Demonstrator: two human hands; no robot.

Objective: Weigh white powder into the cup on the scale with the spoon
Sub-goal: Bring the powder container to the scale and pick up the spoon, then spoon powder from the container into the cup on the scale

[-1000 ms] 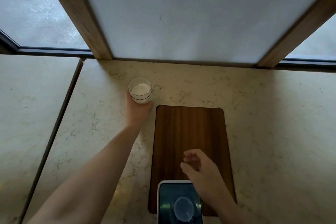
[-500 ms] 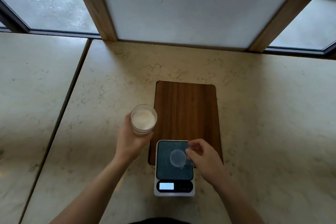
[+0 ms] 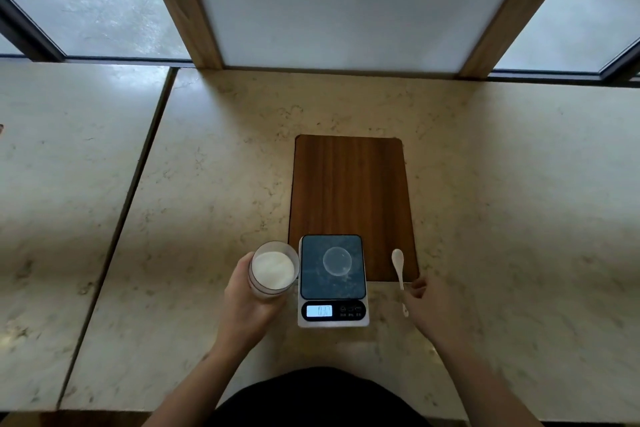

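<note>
Seen from the head camera, looking down on a marble worktop [image 3: 207,218]. Near its front edge a scale [image 3: 332,288] overlaps the near edge of a wooden board [image 3: 349,191]. A small clear cup [image 3: 337,261] sits on the scale's dark platform. The left hand [image 3: 247,302] grips a glass [image 3: 266,291] of white powder [image 3: 273,270] just left of the scale. A white spoon [image 3: 398,260] crosses the board's near right corner. The right hand [image 3: 431,305], fingers curled, is against the spoon's handle; whether it grips the handle cannot be told.

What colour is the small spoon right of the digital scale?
The small spoon is white, clearest in the head view.
</note>
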